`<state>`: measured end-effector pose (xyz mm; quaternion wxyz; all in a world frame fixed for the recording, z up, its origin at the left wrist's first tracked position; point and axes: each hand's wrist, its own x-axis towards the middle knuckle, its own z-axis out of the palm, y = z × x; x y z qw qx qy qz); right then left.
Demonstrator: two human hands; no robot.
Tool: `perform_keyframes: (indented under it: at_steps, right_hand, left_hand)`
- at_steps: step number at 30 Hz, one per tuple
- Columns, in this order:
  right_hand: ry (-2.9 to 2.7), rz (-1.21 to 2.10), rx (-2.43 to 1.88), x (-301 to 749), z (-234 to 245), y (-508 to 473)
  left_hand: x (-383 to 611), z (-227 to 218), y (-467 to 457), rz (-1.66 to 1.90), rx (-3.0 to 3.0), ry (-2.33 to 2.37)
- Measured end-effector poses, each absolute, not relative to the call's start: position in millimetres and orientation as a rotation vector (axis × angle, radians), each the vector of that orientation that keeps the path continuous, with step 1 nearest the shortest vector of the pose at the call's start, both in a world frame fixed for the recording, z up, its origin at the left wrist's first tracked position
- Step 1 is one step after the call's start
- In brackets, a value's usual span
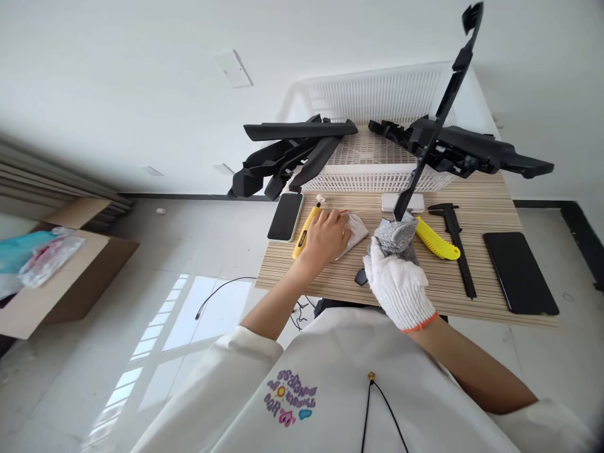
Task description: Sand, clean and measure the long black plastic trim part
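Note:
My bare left hand (324, 238) lies low on the table, its fingers bent over a crumpled white knit glove (356, 231). Just left of it is a yellow pen-shaped tool (306, 233) with a small white tip. On my right hand (397, 282) is a white knit glove with an orange cuff edge. That hand is closed on a bunched grey cloth (397, 234). A long black plastic strip (441, 116) slants up from the cloth past the basket; whether the fingers grip it too is hidden. Beside the cloth lies a yellow utility knife (438, 240).
A white plastic basket (372, 179) stands behind, with black plastic parts (292, 151) jutting over its left and more parts (465, 148) over its right. Also on the table (491, 207) are black calipers (457, 242), a black phone (520, 272), another phone (285, 216) and a white case (403, 202).

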<state>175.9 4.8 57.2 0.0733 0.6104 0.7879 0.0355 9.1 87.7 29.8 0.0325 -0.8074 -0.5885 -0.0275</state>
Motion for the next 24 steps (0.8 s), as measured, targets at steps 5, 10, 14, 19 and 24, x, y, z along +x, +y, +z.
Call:
perform_keyframes:
  at_steps: [5, 10, 14, 19, 24]
  right_hand:
    - [2.389, 0.066, 1.836, 174.6, 61.1, 7.1]
    - [2.425, 0.056, 1.908, 174.2, 58.5, 5.2]
    - [2.419, 0.018, 1.945, 174.2, 58.7, 4.6]
    - [2.4, -0.037, 1.937, 174.3, 65.2, 4.3]
    - [2.441, 0.001, 1.898, 173.0, 64.2, 1.1]
  left_hand:
    - [4.3, 42.2, 106.9, -0.038, -2.645, -1.747]
    - [15.6, 63.3, 117.1, -0.066, -2.61, -1.61]
    - [38.3, 86.6, 102.3, -0.36, -2.536, -1.543]
    - [52.3, 79.8, 87.1, -0.399, -2.638, -1.407]
    - [49.8, 50.8, 93.5, -0.262, -2.648, -1.572]
